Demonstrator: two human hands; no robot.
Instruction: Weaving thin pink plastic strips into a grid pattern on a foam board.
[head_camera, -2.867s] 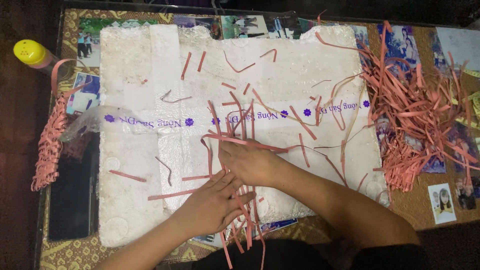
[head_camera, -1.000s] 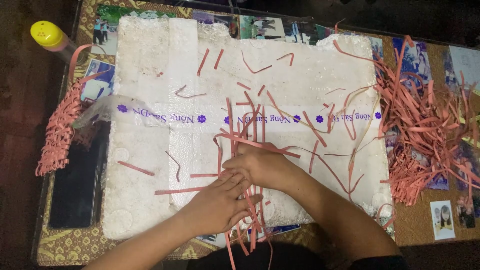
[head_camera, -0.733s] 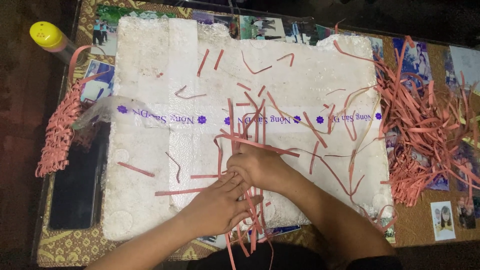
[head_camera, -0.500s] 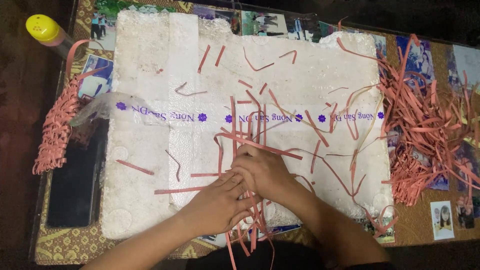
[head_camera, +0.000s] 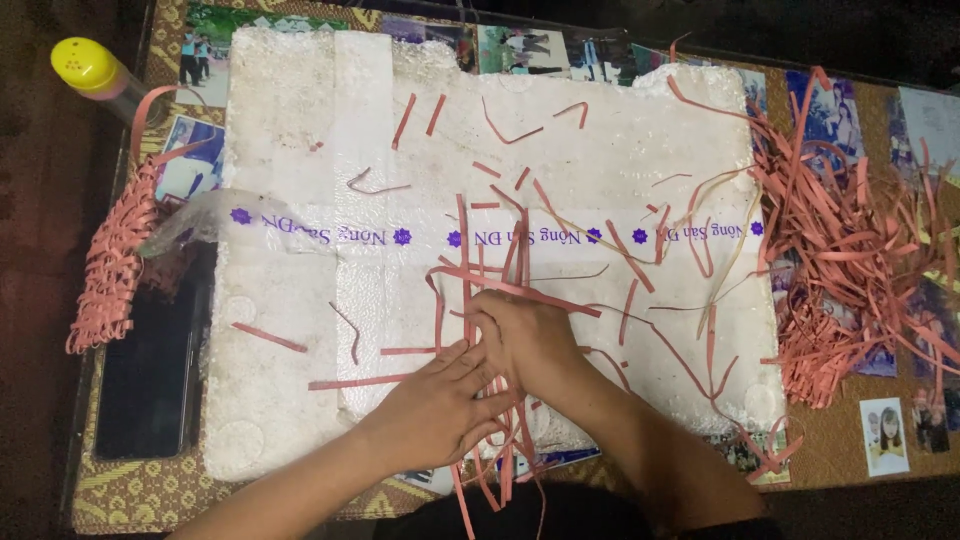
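Dim room, low table (head_camera: 120, 495) with a patterned woven cover and photo prints under a clear top. Far left: yellow-capped bottle (head_camera: 88, 68) lying near the table corner. Below it a woven strip mat (head_camera: 110, 265) of pink paper, hanging at the left edge of the table, loose ends up. Just beside it a dark phone (head_camera: 150, 385), flat, screen up, partly tucked under the foam board. White foam board (head_camera: 300, 120) covers most of the table, likely as a work base for the strips; a band of clear printed tape (head_camera: 330, 232) runs across its middle, its left end peeling off past the edge.

Centre: scattered pink strips on the foam, and a bunch of pink paper strips (head_camera: 490, 290) laid upright side by side, with one strip crossing them, so it reads as weaving in progress. Left hand (head_camera: 440, 410) lies flat, fingers spread, pressing the lower ends of the bunch onto the foam, seemingly to stop them shifting; grip open, nothing clasped. Right hand (head_camera: 525, 340) sits just above it, overlapping, fingers curled down onto the strips where they cross; whether it pinches one I cannot tell. Strip ends trail off the near edge toward the body.

Right: big loose pile of pink strips (head_camera: 850, 250) beside the foam, within reach as supply. Small portrait photo (head_camera: 885, 435) at the near right.
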